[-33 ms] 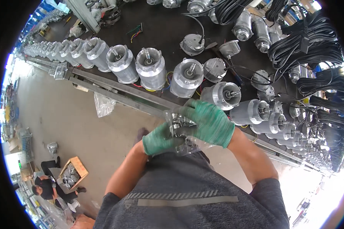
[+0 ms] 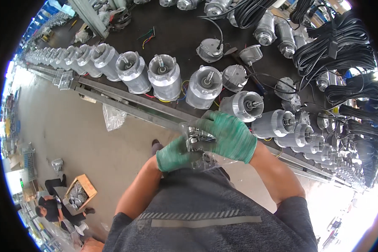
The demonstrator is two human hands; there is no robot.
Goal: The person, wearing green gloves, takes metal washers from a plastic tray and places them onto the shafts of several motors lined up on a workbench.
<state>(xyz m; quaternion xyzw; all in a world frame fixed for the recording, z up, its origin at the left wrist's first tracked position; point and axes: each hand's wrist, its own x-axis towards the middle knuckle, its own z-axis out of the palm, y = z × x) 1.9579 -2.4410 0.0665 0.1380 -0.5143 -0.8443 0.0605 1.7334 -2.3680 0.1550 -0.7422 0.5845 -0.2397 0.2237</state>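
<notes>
Some shiny metal parts (image 2: 193, 133) and a clear plastic bag (image 2: 217, 161) are between our left hand (image 2: 172, 156) and our right hand (image 2: 233, 136), just off the near edge of the workbench (image 2: 185, 38). Our left hand, on the nine o'clock side, has its fingers curled in on the plastic. Our right hand, on the three o'clock side, has thumb and fingers narrowly about the metal, but blur keeps us from telling whether they grip it.

Taking the bag as the dial's centre, we have one silver motor housing (image 2: 204, 86) at twelve o'clock and another at two, close by our right hand. More housings line the bench edge toward ten o'clock and between three and four. Farther off at two o'clock we see coiled black cables (image 2: 336, 46). At eight o'clock, well apart from us, a seated person (image 2: 52, 208) is beside a wooden box (image 2: 88, 183) holding grey pieces (image 2: 77, 194).
</notes>
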